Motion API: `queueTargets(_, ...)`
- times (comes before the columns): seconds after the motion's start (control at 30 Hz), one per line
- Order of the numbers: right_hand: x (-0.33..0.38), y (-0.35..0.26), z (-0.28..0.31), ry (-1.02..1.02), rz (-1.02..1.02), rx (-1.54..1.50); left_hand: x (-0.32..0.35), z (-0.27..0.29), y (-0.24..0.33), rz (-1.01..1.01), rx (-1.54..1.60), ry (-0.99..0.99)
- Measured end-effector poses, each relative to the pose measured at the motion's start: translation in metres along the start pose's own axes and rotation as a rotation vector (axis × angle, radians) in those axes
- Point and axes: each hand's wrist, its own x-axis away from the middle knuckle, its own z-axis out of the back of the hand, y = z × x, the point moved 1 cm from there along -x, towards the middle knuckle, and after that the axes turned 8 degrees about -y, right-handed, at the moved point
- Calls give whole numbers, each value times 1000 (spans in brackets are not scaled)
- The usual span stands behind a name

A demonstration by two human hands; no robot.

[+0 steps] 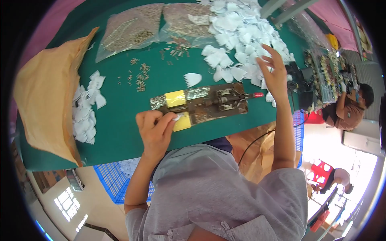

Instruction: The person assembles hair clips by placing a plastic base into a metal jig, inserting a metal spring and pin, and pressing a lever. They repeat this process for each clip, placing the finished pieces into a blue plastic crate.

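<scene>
My left hand (153,130) is at the left end of a dark clamp fixture (200,105), its fingers pinched on a small white piece (177,116), mostly hidden by them. The fixture has yellow and silver tape and a lever with a red tip (258,95) at its right end. My right hand (274,72) is raised with fingers apart at the right edge of a heap of white toothed plastic pieces (241,30); nothing shows between its fingers. One loose white toothed piece (192,79) lies just beyond the fixture.
Clear bags of small metal parts (130,28) lie at the back, with loose metal parts (142,76) in front. At left, a brown paper sack (48,92) stands beside more white pieces (84,116). A blue basket (114,182) is below the table edge. Two people are at right.
</scene>
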Motion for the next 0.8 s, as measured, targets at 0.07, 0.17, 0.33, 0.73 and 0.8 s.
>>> queueTargets(0.07, 38, 17, 30, 131, -236, 247, 0, -3, 0, -12, -11, 7)
queueTargets(0.17, 94, 28, 38, 117, -511, 573, -2, -4, -2, 30, -14, 32)
queueTargets(0.33, 96, 64, 10, 122, -413, 536, -4, -3, -4, -24, -22, 31)
queueTargets(0.73, -9, -25, -55, -338, -108, 178, -14, 3, 2, -100, -154, -48)
queueTargets(0.8, -4, -57, -58, -85, 99, 564, -13, 3, -1, -99, -155, -32)
